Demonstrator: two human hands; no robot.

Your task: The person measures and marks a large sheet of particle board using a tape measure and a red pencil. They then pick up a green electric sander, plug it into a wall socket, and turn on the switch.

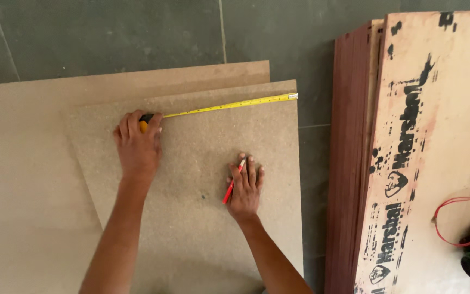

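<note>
Gripping tape measure case (146, 121), left hand (137, 144); right hand (245, 185) flat, red pencil (233, 185) between fingers.
Yellow tape (229, 105) runs along top board's (191, 228) far edge to its right corner.

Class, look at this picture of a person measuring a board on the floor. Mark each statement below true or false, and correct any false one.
1. The left hand grips the black and orange tape measure case. True.
2. The yellow tape blade is hooked at the left edge of the top brown fibreboard sheet. False: it runs to the sheet's right edge.
3. The right hand holds a red pencil and rests flat on the sheet. True.
4. The top sheet lies directly on the grey tiled floor. False: it lies on a larger brown fibreboard sheet.
5. A stack of reddish plywood boards stands to the left. False: it is on the right.
</note>
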